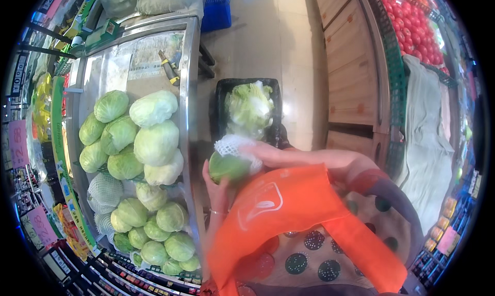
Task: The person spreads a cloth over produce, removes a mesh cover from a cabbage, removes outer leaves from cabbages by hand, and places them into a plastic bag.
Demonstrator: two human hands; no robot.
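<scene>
My left hand cups a green cabbage from below, in front of my orange apron. A white foam net sleeve covers part of the cabbage's far and right sides. Blurred by motion, my right hand grips the net at the top of the cabbage. Just beyond both hands, a black crate on the floor holds loose pale-green cabbage leaves.
A metal-edged display table on the left carries several bare cabbages and net-wrapped produce. A yellow-and-black utility knife lies at its far end. Tomatoes fill the right stand. A blue basket sits ahead.
</scene>
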